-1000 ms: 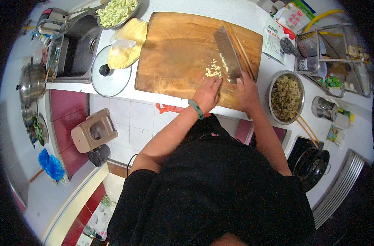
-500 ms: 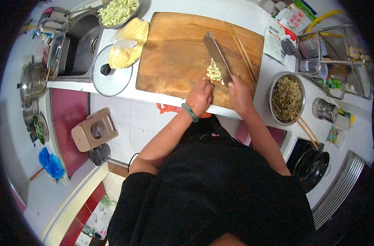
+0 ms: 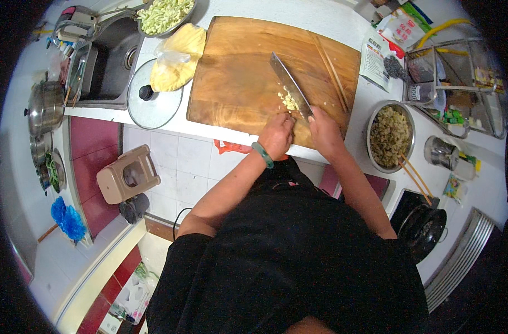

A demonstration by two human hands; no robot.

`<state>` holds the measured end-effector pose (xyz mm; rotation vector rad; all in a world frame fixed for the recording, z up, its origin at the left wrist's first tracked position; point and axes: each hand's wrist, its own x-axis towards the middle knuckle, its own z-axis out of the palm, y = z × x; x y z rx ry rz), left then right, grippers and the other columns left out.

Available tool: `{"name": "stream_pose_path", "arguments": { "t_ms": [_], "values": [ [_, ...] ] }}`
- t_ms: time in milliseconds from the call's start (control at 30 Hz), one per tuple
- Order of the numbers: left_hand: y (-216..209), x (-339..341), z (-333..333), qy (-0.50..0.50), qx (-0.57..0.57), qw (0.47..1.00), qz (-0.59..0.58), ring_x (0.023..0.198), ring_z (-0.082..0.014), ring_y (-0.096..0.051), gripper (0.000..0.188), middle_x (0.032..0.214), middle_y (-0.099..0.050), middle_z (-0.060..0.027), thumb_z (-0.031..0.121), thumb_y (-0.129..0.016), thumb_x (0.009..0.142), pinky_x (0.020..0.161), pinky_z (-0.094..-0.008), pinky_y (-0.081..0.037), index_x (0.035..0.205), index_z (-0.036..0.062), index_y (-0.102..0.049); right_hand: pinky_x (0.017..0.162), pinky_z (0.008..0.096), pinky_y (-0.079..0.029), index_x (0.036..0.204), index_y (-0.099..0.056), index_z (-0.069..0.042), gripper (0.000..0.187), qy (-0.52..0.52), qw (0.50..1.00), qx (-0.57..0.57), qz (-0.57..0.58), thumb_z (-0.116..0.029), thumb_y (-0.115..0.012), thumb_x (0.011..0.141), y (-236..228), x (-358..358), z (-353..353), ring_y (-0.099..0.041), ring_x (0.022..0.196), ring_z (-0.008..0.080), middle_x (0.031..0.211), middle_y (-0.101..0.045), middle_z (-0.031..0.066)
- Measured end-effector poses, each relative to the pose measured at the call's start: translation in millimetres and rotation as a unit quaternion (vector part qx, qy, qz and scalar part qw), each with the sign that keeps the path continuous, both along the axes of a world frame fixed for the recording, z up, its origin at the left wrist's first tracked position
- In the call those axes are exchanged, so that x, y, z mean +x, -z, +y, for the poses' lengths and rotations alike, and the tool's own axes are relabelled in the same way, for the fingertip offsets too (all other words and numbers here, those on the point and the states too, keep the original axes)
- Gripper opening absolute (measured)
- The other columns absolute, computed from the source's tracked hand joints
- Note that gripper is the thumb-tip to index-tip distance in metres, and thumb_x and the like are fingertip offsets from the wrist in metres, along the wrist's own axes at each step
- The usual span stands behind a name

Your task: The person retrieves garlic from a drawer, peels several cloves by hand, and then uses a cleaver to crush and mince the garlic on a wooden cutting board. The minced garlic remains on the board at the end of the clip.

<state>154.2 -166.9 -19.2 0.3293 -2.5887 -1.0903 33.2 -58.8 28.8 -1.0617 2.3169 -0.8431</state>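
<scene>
My right hand (image 3: 325, 132) is closed round the handle of a cleaver (image 3: 290, 83), its broad dark blade slanting up and left over the wooden cutting board (image 3: 237, 67). Pale chopped bits, looking like garlic (image 3: 288, 101), lie in a small pile along the blade's left side, partly hidden by it. At the board's near edge, just below the pile, my left hand (image 3: 277, 133) rests with its fingers curled in. Whatever is under those fingertips is hidden. A green bangle (image 3: 262, 155) circles my left wrist.
Two chopsticks (image 3: 332, 72) lie on the board's right. Beyond it stands a metal bowl of chopped filling (image 3: 389, 133) with chopsticks across its rim. To the left are a glass lid (image 3: 154, 106), yellow sheets (image 3: 181, 55), a bowl of cut greens (image 3: 165, 16) and the sink (image 3: 112, 67).
The blade's far end has shifted left, and the blade now covers more of the chopped pile. My left hand stays curled beside it. The whole view has shifted slightly.
</scene>
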Motion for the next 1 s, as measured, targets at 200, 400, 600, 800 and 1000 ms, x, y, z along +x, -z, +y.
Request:
{"name": "stream_pose_path", "arguments": {
  "t_ms": [200, 400, 600, 800, 1000],
  "values": [
    [-1, 2, -7, -0.008, -0.017, 1.0, 0.016, 0.088, -0.038, -0.051, 0.023, 0.096, -0.053, -0.0206, 0.002, -0.056, 0.068, 0.075, -0.0422, -0.044, 0.091, -0.0012, -0.055, 0.079, 0.0431, -0.041, 0.11, -0.046, 0.001, 0.028, -0.006, 0.999, 0.038, -0.005, -0.007, -0.045, 0.084, 1, 6, 0, -0.05, 0.094, 0.0416, 0.099, -0.053, 0.0258],
    [-3, 4, -3, -0.02, -0.022, 0.999, 0.016, 0.081, -0.0352, -0.049, 0.02, 0.086, -0.05, -0.0189, -0.002, -0.055, 0.064, 0.073, -0.0399, -0.043, 0.084, -0.0042, -0.055, 0.079, 0.0431, -0.041, 0.108, -0.047, 0.002, 0.026, -0.037, 0.999, 0.028, -0.018, -0.008, -0.046, 0.084, 1, 8, -4, -0.05, 0.094, 0.0419, 0.099, -0.053, 0.0255],
    [-5, 8, 3, 0.009, -0.001, 1.0, 0.004, 0.081, -0.0356, -0.049, 0.02, 0.085, -0.05, -0.0192, 0.0, -0.055, 0.065, 0.073, -0.0399, -0.043, 0.084, -0.0044, -0.055, 0.077, 0.0433, -0.042, 0.106, -0.048, 0.002, 0.024, -0.021, 1.0, 0.01, -0.015, -0.008, -0.046, 0.084, -6, 12, -3, -0.051, 0.091, 0.0428, 0.098, -0.053, 0.0256],
    [-7, 8, 3, 0.003, -0.004, 1.0, -0.014, 0.08, -0.0359, -0.049, 0.02, 0.084, -0.05, -0.0193, 0.001, -0.055, 0.064, 0.072, -0.0403, -0.043, 0.084, -0.0041, -0.055, 0.077, 0.0439, -0.042, 0.106, -0.047, 0.002, 0.024, -0.023, 1.0, 0.013, -0.011, -0.008, -0.046, 0.084, -5, 10, -1, -0.05, 0.091, 0.0434, 0.098, -0.053, 0.0266],
    [-13, 16, -2, -0.03, -0.014, 0.997, -0.063, 0.078, -0.0359, -0.051, 0.018, 0.083, -0.05, -0.0191, 0.001, -0.055, 0.066, 0.068, -0.0414, -0.044, 0.083, -0.0028, -0.055, 0.075, 0.0476, -0.043, 0.099, -0.047, 0.001, 0.02, -0.031, 0.999, 0.032, -0.022, -0.01, -0.043, 0.083, 1, 14, 3, -0.053, 0.086, 0.0431, 0.092, -0.054, 0.0254]
  ]
}}
